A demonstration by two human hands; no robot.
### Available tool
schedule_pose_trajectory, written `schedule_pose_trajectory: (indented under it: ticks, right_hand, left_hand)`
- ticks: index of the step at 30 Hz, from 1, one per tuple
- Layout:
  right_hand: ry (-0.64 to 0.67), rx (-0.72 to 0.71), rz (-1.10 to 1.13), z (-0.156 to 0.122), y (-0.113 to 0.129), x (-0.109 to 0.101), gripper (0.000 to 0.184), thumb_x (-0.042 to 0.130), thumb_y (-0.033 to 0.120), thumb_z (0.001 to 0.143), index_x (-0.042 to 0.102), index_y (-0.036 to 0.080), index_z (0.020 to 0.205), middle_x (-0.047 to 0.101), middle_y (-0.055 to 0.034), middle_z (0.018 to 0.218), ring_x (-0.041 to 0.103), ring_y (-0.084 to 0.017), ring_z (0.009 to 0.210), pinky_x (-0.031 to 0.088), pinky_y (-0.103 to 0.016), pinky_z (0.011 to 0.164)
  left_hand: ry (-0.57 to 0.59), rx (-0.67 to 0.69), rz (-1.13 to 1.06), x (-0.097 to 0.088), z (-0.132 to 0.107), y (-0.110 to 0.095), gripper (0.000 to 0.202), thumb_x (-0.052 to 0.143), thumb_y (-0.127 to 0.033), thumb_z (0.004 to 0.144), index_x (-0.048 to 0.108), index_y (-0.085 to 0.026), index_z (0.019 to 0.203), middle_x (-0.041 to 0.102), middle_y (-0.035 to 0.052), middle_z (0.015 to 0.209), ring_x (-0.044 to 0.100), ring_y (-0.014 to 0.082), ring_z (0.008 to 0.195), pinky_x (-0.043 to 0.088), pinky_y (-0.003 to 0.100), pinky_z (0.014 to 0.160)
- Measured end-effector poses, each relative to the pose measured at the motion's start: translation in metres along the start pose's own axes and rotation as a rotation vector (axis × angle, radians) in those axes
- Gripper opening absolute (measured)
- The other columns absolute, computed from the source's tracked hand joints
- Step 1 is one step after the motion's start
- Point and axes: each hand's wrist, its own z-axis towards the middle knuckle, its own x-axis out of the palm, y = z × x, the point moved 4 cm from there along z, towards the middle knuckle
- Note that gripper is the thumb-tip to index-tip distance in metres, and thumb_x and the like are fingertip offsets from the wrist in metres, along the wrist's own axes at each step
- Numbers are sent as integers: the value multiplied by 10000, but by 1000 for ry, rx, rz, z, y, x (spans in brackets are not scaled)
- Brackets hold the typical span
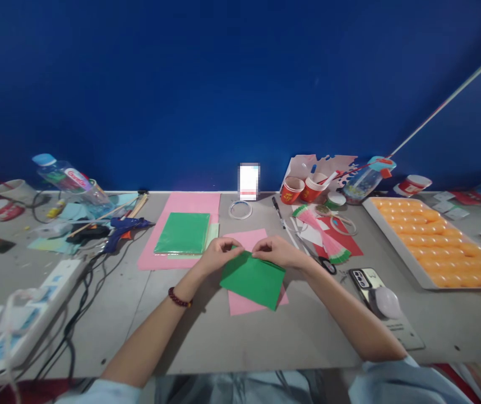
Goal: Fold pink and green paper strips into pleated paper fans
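Surface: grey worktop [207, 336], cluttered, under a blue wall [240, 84].
Paper: green paper [254, 279] lay centred on a pink sheet [244, 306].
Hands: left hand [219, 252] and right hand [278, 251] pinched its 12 o'clock edge.
Risk: the loose pink sheet could have slid underneath, skewing the green paper.

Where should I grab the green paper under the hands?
Probably its far edge, coming from above: the left hand and right hand pinch the green paper there, while the rest lies flat on the pink sheet.

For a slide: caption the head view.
Left hand and right hand pinch a green paper sheet over a pink paper sheet.
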Motion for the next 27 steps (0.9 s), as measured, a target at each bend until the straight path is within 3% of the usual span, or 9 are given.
schedule_pose_trajectory:
  ticks: [4, 10, 27]
  right_hand:
    - [-1, -19, 6, 2, -1, 2, 219, 604, 353, 742, 706, 160, 764, 668, -22, 693, 554, -139, 629, 397, -237, 579]
    - [-11, -12, 26, 4, -5, 1, 233, 630, 370, 726, 710, 162, 794, 667, -26, 698, 546, -133, 620, 395, -236, 569]
    - [-41, 10, -64, 1, -1, -9, 250, 551, 343, 788, 692, 139, 764, 685, -49, 752, 584, -150, 686, 401, -229, 601]
  left_hand:
    - [34, -13, 119, 4, 0, 3, 252, 691, -397, 682, 728, -153, 734, 702, 60, 735, 573, 164, 649, 404, 246, 596]
    - [11, -16, 58, 2, 1, 3, 188, 703, -352, 684, 722, -165, 692, 711, 49, 732, 610, 170, 695, 432, 244, 642]
    - [-45, -132, -16, -6, -2, -1, 236, 669, -369, 686, 654, -134, 662, 614, 2, 591, 521, 110, 536, 368, 198, 481]
